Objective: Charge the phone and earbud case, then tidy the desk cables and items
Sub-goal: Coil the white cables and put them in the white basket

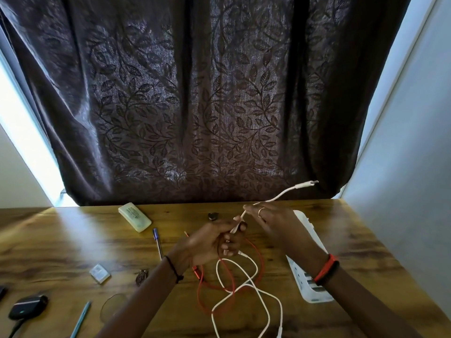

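Observation:
A white cable [249, 286] lies in loose loops on the wooden desk [73, 242], tangled over a red cable [207, 289]. My left hand [212, 245] grips a stretch of the white cable above the desk. Just to its right, my right hand [271, 220] pinches the same cable, and its free plug end [310, 183] sticks up to the right. A dark earbud case [28, 306] with a cable plugged in sits at the desk's left front. A white power strip [307, 272] lies under my right forearm. No phone is in view.
A pale green case [134, 217] lies at the back of the desk. A blue pen [157, 242], a small clear box [99, 273], a teal pencil [81, 318], a thin hair tie [113, 309] and a small dark object [212, 216] are scattered around. A dark curtain [195, 106] hangs behind.

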The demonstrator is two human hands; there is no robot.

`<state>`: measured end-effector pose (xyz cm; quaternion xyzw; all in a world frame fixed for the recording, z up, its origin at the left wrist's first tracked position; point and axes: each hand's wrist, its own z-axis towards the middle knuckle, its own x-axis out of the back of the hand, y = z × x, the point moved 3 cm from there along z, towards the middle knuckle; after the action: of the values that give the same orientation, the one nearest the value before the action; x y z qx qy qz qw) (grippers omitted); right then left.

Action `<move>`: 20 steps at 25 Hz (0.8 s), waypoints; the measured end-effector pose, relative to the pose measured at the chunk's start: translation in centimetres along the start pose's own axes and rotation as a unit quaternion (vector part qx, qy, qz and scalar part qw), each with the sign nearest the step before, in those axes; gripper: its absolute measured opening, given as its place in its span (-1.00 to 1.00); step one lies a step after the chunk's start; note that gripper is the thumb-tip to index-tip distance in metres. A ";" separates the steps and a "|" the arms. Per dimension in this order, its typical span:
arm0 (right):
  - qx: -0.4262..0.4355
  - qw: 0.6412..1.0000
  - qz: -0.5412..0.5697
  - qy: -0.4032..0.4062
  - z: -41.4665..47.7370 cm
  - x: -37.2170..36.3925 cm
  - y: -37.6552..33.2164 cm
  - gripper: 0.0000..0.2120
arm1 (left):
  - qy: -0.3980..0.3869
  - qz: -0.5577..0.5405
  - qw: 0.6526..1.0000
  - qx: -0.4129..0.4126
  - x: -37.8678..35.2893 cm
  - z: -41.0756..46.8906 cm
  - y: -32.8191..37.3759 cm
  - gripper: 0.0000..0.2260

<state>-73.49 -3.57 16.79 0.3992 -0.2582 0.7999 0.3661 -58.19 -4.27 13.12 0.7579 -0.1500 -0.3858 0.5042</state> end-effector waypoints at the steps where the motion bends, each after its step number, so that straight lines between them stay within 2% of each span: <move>1: -0.014 0.999 0.028 0.020 0.0 -0.3 0.0 -0.76 | -0.007 -0.022 1.000 -0.010 -0.1 0.1 0.0 -0.77; 6: -0.132 0.985 0.100 0.045 -0.5 -1.9 -1.4 -0.58 | -0.038 -0.138 0.988 -0.053 -0.6 0.7 -0.1 -0.80; 9: -0.177 0.957 0.228 0.004 -1.2 -2.1 -2.3 -0.43 | -0.038 -0.173 0.983 -0.056 -0.1 1.2 -0.3 -0.82; 12: -0.214 0.932 0.291 -0.023 -1.5 -3.0 -2.0 -0.36 | -0.061 -0.194 0.978 -0.052 0.4 1.5 -0.5 -0.85; 15: -0.273 0.919 0.285 -0.012 -1.5 -4.3 -1.7 -0.41 | -0.082 -0.205 0.974 -0.041 0.4 1.8 -0.8 -0.84; 17: -0.297 0.919 0.259 0.024 -1.5 -4.6 -1.6 -0.50 | -0.086 -0.194 0.977 -0.037 0.3 2.1 -0.9 -0.85; 20: -0.281 0.938 0.177 0.098 -1.2 -4.3 -1.3 -0.69 | -0.083 -0.175 0.981 -0.030 0.1 2.3 -0.6 -0.77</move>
<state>-71.20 -3.63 12.72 0.1471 -0.5020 0.7818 0.3393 -59.89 -5.58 12.07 0.7227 -0.0451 -0.5336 0.4370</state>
